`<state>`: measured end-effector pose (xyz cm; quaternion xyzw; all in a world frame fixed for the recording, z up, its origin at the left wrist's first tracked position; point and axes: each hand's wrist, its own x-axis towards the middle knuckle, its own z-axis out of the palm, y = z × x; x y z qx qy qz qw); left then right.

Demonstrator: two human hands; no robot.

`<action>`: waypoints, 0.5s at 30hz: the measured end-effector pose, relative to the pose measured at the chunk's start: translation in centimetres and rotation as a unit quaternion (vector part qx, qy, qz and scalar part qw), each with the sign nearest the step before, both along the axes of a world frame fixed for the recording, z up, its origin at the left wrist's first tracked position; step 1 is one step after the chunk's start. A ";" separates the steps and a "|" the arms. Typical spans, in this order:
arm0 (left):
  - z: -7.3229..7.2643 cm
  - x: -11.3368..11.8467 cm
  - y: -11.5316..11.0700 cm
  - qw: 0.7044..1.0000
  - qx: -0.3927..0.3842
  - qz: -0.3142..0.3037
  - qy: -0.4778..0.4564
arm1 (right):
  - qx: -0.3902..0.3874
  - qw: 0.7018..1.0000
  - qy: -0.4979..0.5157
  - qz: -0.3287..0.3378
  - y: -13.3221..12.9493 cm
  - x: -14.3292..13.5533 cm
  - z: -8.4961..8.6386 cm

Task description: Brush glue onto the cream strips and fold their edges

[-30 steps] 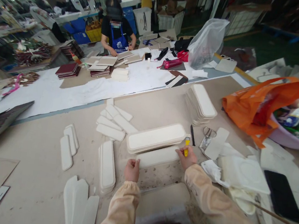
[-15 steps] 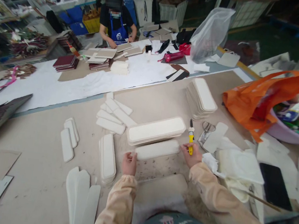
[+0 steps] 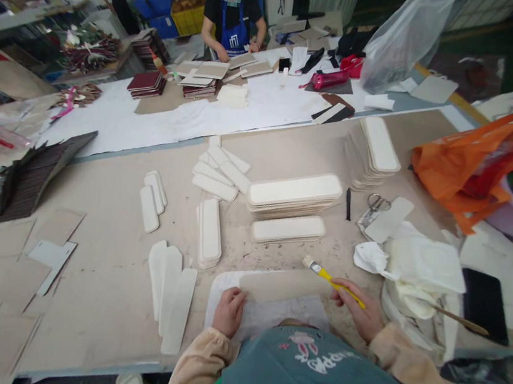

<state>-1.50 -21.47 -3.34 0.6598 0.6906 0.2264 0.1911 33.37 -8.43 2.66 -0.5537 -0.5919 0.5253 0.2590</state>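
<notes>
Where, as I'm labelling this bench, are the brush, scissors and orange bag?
Brush (image 3: 326, 276): head view, on the yellow handle, ahead of the fingers.
Scissors (image 3: 379, 201): head view, where the finger loops meet.
Orange bag (image 3: 459, 164): head view, on its side.

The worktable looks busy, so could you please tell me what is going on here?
The person's right hand grips a yellow brush. The left hand is curled at a pale sheet; whether it holds anything is unclear. Beyond the hands, a short stack of pale strips lies before a taller stack.
</notes>
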 end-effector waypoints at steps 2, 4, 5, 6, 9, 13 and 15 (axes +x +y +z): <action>-0.3 0.4 -0.6 0.999 -0.005 -0.036 0.014 | -0.037 0.999 0.018 0.029 -0.7 -1.8 0.3; -0.6 0.7 -0.6 0.997 -0.013 -0.067 0.027 | -0.066 0.996 0.017 0.061 -1.0 -3.5 0.5; -0.7 0.7 -0.5 0.996 -0.018 -0.080 0.033 | -0.071 0.995 0.009 0.074 -1.1 -4.4 0.5; -0.8 0.7 -0.4 0.995 -0.023 -0.091 0.039 | -0.069 0.994 -0.001 0.086 -1.1 -5.2 0.4; -1.0 0.5 -0.1 0.991 -0.038 -0.112 0.055 | -0.050 0.990 -0.023 0.133 -1.4 -7.4 0.3; -1.0 0.3 0.0 0.988 -0.046 -0.133 0.069 | -0.033 0.983 -0.002 0.181 -2.1 -10.0 0.1; -1.0 0.2 0.1 0.986 -0.046 -0.140 0.073 | -0.026 0.983 0.003 0.181 -2.4 -11.0 -0.2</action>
